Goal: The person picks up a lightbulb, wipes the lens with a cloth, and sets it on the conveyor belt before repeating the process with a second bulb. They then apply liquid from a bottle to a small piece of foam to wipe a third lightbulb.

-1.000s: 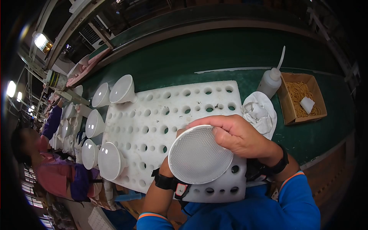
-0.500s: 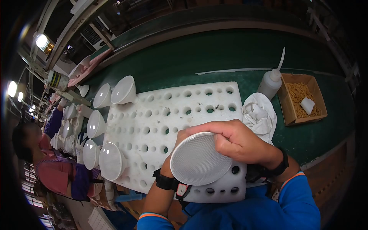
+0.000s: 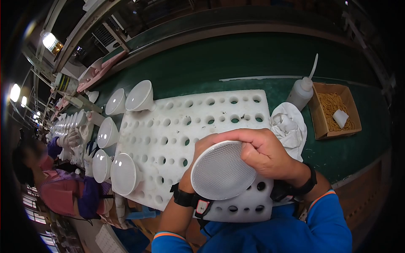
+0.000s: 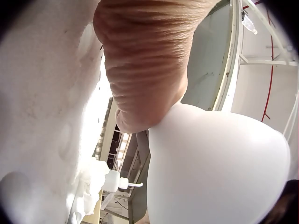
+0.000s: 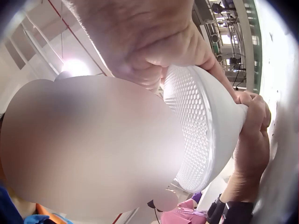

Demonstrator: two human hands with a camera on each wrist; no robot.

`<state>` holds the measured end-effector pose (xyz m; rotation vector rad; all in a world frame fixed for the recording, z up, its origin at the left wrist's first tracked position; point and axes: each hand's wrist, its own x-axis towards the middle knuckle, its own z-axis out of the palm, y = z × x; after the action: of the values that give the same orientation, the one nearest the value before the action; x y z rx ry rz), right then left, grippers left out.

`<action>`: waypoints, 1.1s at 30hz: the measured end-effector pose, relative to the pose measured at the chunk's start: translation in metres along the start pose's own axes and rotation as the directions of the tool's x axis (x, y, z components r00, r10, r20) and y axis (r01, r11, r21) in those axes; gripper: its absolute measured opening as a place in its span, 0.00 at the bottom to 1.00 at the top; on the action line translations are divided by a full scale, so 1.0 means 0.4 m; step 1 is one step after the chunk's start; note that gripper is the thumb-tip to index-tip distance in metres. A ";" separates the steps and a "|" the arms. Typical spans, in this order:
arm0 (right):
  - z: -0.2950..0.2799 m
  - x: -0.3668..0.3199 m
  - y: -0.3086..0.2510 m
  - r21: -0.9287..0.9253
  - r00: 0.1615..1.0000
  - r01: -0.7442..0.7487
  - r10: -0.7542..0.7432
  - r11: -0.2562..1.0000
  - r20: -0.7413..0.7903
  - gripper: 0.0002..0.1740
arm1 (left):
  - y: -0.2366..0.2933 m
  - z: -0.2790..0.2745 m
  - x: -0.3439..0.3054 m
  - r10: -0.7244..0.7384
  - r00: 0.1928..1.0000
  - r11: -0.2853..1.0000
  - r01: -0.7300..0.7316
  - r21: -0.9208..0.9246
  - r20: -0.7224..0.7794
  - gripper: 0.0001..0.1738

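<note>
Lamp (image 3: 221, 170): right hand (image 3: 270, 156) fingers (image 3: 230, 135) curled over upper rim, thumb on textured face. Left hand (image 3: 199, 147) grips neck behind. Held above white foam tray (image 3: 168, 122), near its front edge, in no hole. Since half second ago: face nudged up-right, grips unchanged, so handling continues.

A: Close up, a right hand (image 5: 140, 37) curls over the rim of a dimpled lamp (image 5: 201, 130).
B: A left hand (image 5: 250, 140), strap (image 5: 233, 212) on its wrist, clasps the narrow end.
</note>
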<state>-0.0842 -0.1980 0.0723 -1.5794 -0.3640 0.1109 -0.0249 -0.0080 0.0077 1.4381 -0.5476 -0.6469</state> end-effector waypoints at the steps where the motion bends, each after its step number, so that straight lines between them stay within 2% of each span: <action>1: 0.001 0.000 0.001 -0.005 0.999 0.044 -0.044 0.999 -0.001 0.26 | 0.009 0.000 -0.007 -0.044 0.999 0.998 0.045 -0.033 0.032 0.20; 3: 0.012 0.002 0.002 -0.076 0.987 0.154 -0.157 0.985 -0.041 0.26 | 0.028 0.002 -0.019 -0.095 0.992 0.989 0.103 -0.106 0.084 0.23; 5: 0.037 0.005 0.003 -0.216 0.949 0.270 -0.297 0.938 -0.103 0.27 | 0.054 0.024 -0.023 -0.066 0.997 0.968 0.072 -0.242 0.035 0.21; 6: 0.037 0.004 0.001 -0.230 0.954 0.258 -0.285 0.939 -0.093 0.27 | 0.072 0.049 -0.016 -0.037 0.999 0.944 0.023 -0.330 -0.037 0.18; 8: 0.035 0.002 -0.009 -0.258 0.963 0.234 -0.260 0.937 -0.070 0.28 | 0.076 0.061 -0.012 -0.020 0.995 0.921 -0.021 -0.388 -0.103 0.16; 11: 0.033 0.000 -0.022 -0.203 0.988 0.101 -0.123 0.974 -0.095 0.23 | 0.053 0.038 -0.004 -0.030 0.996 0.949 0.003 -0.316 -0.080 0.15; 15: 0.024 0.006 -0.012 -0.044 0.985 0.067 -0.073 0.997 -0.153 0.14 | -0.012 -0.007 0.014 -0.049 0.999 0.984 0.048 -0.174 -0.004 0.16; 19: 0.017 0.007 -0.005 -0.038 0.988 0.097 -0.101 0.995 -0.116 0.17 | -0.021 -0.016 0.016 -0.020 0.999 0.993 0.025 -0.114 0.046 0.17; 21: 0.016 0.004 -0.012 -0.080 0.985 0.140 -0.147 0.987 -0.091 0.19 | -0.005 0.000 0.012 0.003 1.000 0.981 0.002 -0.194 0.028 0.16; 22: 0.020 0.003 -0.019 -0.158 0.977 0.172 -0.189 0.972 -0.096 0.20 | 0.005 0.019 0.011 -0.005 1.000 0.963 0.001 -0.271 -0.015 0.14; 24: 0.030 0.003 -0.033 -0.309 0.958 0.232 -0.271 0.922 -0.090 0.21 | 0.011 0.028 0.016 0.004 0.999 0.957 -0.019 -0.289 -0.054 0.13; 25: 0.028 0.002 -0.036 -0.253 0.975 0.192 -0.215 0.948 -0.065 0.22 | 0.008 0.024 0.019 0.023 0.999 0.973 -0.033 -0.230 -0.049 0.13; 27: 0.013 -0.002 -0.040 -0.144 0.995 0.103 -0.104 0.984 -0.003 0.24 | 0.001 0.012 0.019 -0.041 0.999 0.990 0.038 -0.136 -0.019 0.16; 28: 0.005 -0.001 -0.040 -0.135 0.996 0.093 -0.090 0.987 0.026 0.24 | -0.001 0.002 0.015 -0.122 0.992 0.987 0.122 -0.100 0.005 0.19; 30: -0.010 0.002 -0.042 -0.119 0.995 0.071 -0.061 0.990 0.082 0.25 | -0.017 -0.013 0.016 -0.163 0.985 0.984 0.166 -0.065 0.046 0.22; 31: -0.013 0.003 -0.040 -0.128 0.994 0.083 -0.074 0.988 0.079 0.25 | -0.030 -0.021 0.019 -0.121 0.990 0.989 0.126 -0.071 0.067 0.21; 33: -0.018 0.006 -0.034 -0.146 0.993 0.106 -0.097 0.983 0.074 0.26 | -0.044 -0.022 0.024 -0.163 0.986 0.968 0.169 -0.187 0.047 0.20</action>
<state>-0.0820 -0.2039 0.0863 -1.7053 -0.5140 0.0581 -0.0131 -0.0089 -0.0109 1.3029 -0.3804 -0.8334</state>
